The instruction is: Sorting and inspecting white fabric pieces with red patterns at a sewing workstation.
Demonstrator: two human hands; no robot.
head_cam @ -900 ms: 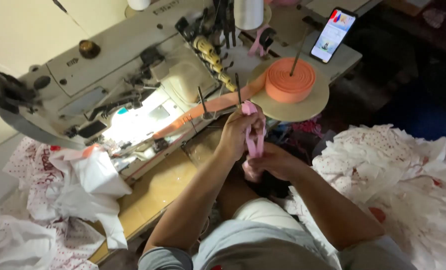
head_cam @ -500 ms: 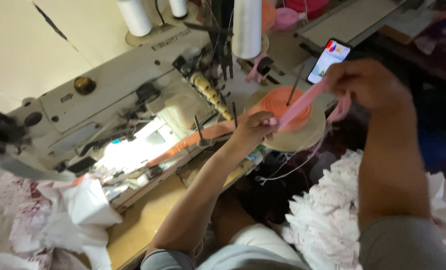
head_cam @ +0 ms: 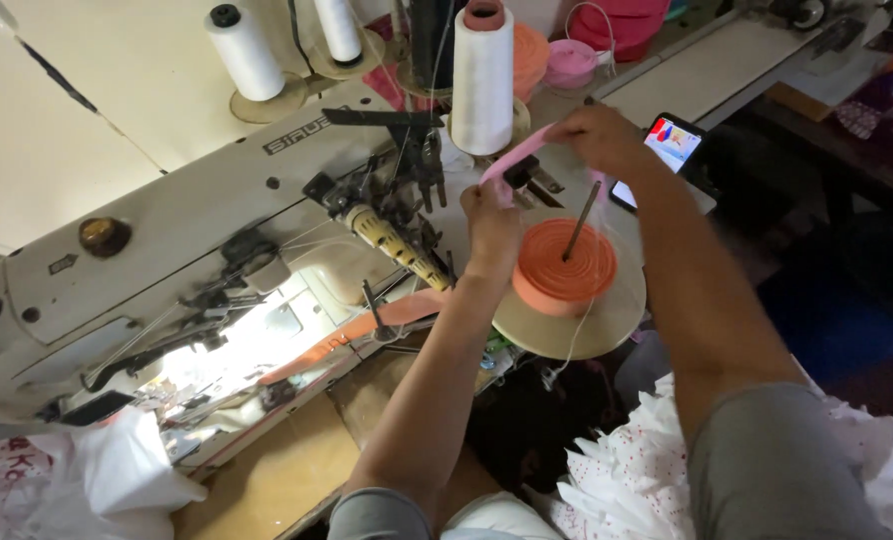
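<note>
Crowding pink tape: thread cone, spindle.

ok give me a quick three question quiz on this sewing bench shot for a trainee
1. True or false: both hands grip the pink strip.
2. The orange tape roll sits on: A) a round tan disc with an upright pin, B) the lit phone, C) the white cloth.
3. What stands just behind the left hand, between it and the far spools?

Key
1. True: the left hand pinches its lower end and the right hand its upper end.
2. A: the disc carries the roll, with the pin through its centre.
3. A tall white thread cone on top of the sewing machine.
</note>
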